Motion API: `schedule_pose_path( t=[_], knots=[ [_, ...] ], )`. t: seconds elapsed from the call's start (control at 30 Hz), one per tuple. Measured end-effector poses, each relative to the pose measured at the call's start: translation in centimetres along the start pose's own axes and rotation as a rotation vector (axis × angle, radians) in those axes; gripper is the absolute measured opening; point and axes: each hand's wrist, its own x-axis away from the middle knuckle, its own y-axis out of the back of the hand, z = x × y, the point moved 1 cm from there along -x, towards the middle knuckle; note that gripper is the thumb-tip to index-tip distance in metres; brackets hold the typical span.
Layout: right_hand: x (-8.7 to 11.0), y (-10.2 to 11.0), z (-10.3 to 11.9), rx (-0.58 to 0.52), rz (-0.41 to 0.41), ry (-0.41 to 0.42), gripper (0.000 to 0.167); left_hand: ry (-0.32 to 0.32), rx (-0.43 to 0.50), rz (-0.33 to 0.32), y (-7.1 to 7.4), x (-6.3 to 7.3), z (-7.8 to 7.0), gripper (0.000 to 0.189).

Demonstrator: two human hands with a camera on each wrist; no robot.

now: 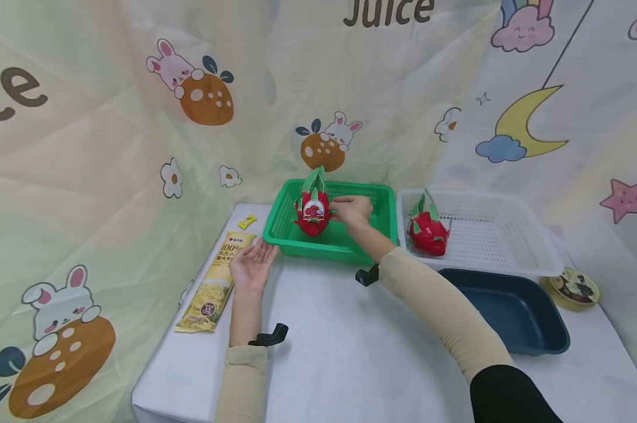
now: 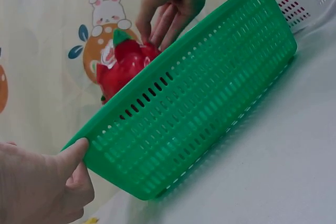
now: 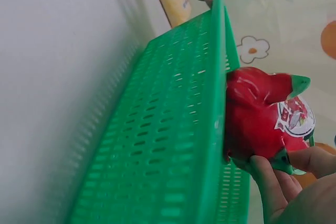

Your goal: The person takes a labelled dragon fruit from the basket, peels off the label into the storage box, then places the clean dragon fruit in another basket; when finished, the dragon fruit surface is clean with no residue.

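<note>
A red dragon fruit with green leaf tips and a round label is at the left part of the green basket. My right hand pinches the fruit by its side; in the right wrist view, thumb and fingers meet around a green tip low on the fruit. At the basket's front left corner, my left hand holds the rim, palm turned up. The left wrist view has the thumb of that hand on the corner, with curled fingers below it.
Right of the green basket stands a white basket with another dragon fruit inside. A dark blue tray and a round tin sit in front of it. A yellow pasta packet and a small yellow wrapped item lie at the left.
</note>
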Motion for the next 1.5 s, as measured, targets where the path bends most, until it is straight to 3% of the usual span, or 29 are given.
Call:
schedule_pose_path(
  t=[0.37, 0.6, 0.9, 1.17, 1.5],
  knots=[
    [2.2, 3.0, 1.6, -0.015, 0.039, 0.025, 0.025, 0.005, -0.037, 0.001, 0.2, 0.0, 0.5, 0.064],
    [3.8, 4.4, 2.0, -0.092, 0.067, 0.042, 0.029, 0.007, 0.011, -0.024, 0.6, -0.1, 0.3, 0.063],
    [5.8, 6.5, 2.5, -0.123, 0.091, 0.065, 0.032, 0.014, 0.035, -0.01, 0.7, 0.0, -0.2, 0.053],
    [7.6, 8.6, 2.5, -0.122, 0.09, 0.074, 0.038, 0.016, 0.027, 0.006, 0.7, -0.1, 0.0, 0.063],
    [9.3, 11.1, 1.3, -0.11, 0.045, 0.056, 0.04, 0.022, 0.048, -0.008, 0.8, -0.3, 0.2, 0.054]
  ],
)
